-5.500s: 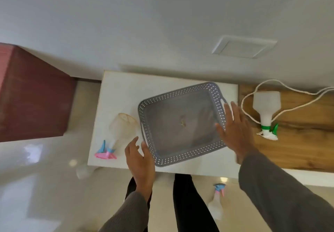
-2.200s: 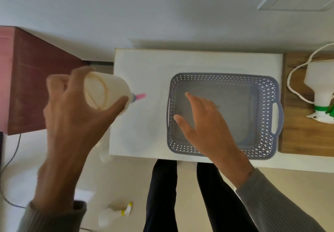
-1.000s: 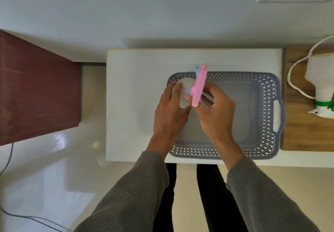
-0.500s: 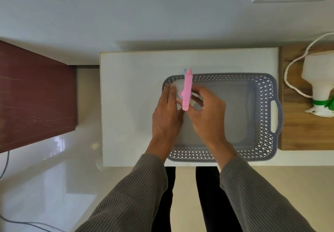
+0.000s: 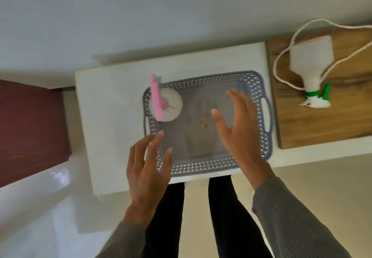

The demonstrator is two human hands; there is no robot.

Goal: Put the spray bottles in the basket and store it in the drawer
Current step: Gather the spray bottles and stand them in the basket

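In the far left corner of the grey basket [image 5: 207, 163] a white spray bottle [image 5: 172, 107] with a pink trigger stood upright. The basket sat on a white tabletop [image 5: 112, 117] against a pale wall, a dark red cabinet [image 5: 30, 127] to its left. To the right lay a wooden board [image 5: 326, 121] bearing a second spray bottle [image 5: 311, 64], green-collared, on its side, with a white cord [image 5: 281, 76] looped round it. The left hand [image 5: 149, 169] hovered over the basket's near left rim, grip apart and empty; the right hand [image 5: 239, 125] hung over the basket's middle, fingers spread, holding nothing.
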